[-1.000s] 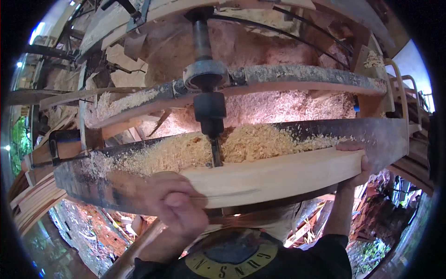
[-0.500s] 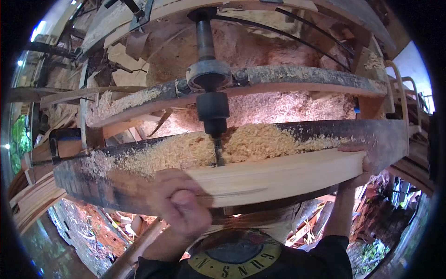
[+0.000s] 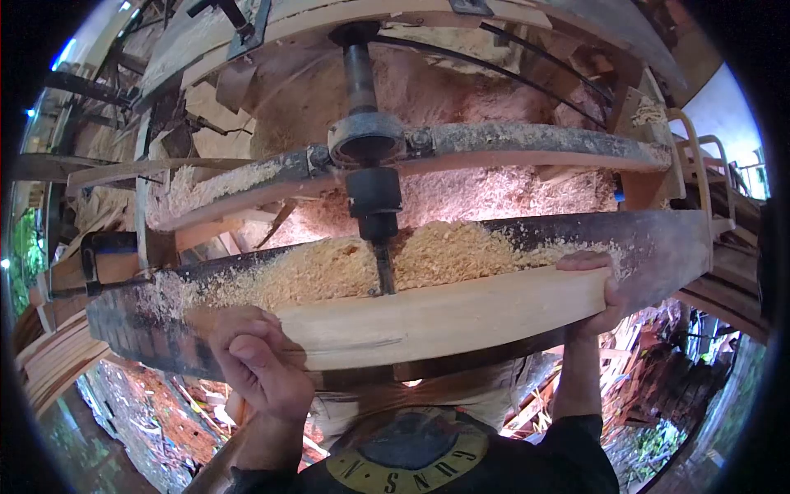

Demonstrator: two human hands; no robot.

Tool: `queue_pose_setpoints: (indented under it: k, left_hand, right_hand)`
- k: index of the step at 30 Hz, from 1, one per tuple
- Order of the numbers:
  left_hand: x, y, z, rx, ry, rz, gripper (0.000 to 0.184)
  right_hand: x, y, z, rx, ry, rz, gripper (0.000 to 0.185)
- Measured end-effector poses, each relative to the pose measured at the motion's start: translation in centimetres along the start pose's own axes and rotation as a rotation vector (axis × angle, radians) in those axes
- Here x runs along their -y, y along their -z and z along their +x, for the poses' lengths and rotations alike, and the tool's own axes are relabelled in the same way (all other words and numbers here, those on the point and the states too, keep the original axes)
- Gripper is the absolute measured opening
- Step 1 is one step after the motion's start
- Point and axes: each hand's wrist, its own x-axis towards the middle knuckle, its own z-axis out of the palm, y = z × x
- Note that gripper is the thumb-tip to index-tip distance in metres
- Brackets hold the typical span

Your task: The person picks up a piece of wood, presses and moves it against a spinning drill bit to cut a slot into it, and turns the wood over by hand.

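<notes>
A pale wooden board (image 3: 444,317) lies lengthwise along the near edge of the dark work table (image 3: 666,251). My left hand (image 3: 262,362) is closed around its left end, fingers curled and thumb toward me. At the opposite end, my right hand (image 3: 599,288) grips the board, with fingers over the top and the palm against the end. A drill bit (image 3: 384,267) hangs down from a dark chuck (image 3: 374,202) at the board's far edge. Whether the bit is cutting into the wood, I cannot tell.
Wood shavings (image 3: 453,255) are heaped on the table behind the board and around the bit. A wooden crossbar (image 3: 535,144) carries the spindle's bearing ring (image 3: 366,138). Stacked planks (image 3: 62,354) lie at the left, and a curved chair-like frame (image 3: 699,148) stands at the right.
The board has slid left past the drill bit, and both hands have moved left with it. The whole view has also shifted slightly.
</notes>
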Motion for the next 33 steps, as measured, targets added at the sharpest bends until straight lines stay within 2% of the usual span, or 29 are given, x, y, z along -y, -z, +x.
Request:
queue_pose_setpoints:
  k: [1, 4, 5, 8, 11, 14, 20, 25, 28, 31, 33]
  left_hand:
    - [0.3, -0.2, -0.6, 0.022, -0.021, 0.048, 0.037]
    - [-0.9, -2.2, -1.0, 0.118, -0.032, 0.061, 0.037]
    - [-1.5, -3.2, -1.1, 0.156, -0.025, 0.04, 0.037]
    - [-1.4, -5.0, -2.1, 0.091, -0.028, -0.018, 0.032]
    - [-2.1, -6.6, -2.1, 0.219, -0.134, 0.049, 0.028]
    - [-2.4, -7.8, -2.4, 0.286, -0.155, 0.101, 0.035]
    - [-2.5, -7.1, -2.0, 0.319, -0.181, 0.088, 0.034]
    - [-1.4, -4.4, -1.7, 0.186, -0.077, 0.018, 0.036]
    - [-1.0, -3.1, -0.6, 0.198, -0.114, 0.027, 0.035]
    - [-0.4, -2.6, -0.1, 0.143, -0.15, 0.04, 0.034]
    - [-0.5, -2.1, 0.1, 0.127, -0.166, 0.076, 0.033]
  right_hand:
    - [-0.3, 0.6, 0.0, 0.016, 0.032, -0.065, 0.053]
    - [-0.9, 4.3, 0.3, -0.135, -0.118, 0.148, 0.052]
    - [-1.0, 5.0, 0.5, -0.121, -0.103, 0.128, 0.052]
    - [-0.8, 6.4, 0.9, -0.094, -0.085, 0.114, 0.052]
    - [-1.2, 9.4, 1.6, -0.11, -0.101, 0.17, 0.051]
    - [-1.3, 11.2, 1.4, -0.171, -0.142, 0.177, 0.05]
    - [-0.8, 10.3, 1.5, -0.158, -0.109, 0.147, 0.05]
    - [-0.7, 6.2, 0.0, -0.15, -0.027, -0.032, 0.049]
    - [-0.4, 4.7, -0.2, -0.164, -0.088, 0.152, 0.05]
    - [-0.5, 3.8, -0.5, -0.183, -0.075, 0.048, 0.052]
    - [-0.3, 2.6, -0.4, -0.173, -0.114, 0.136, 0.052]
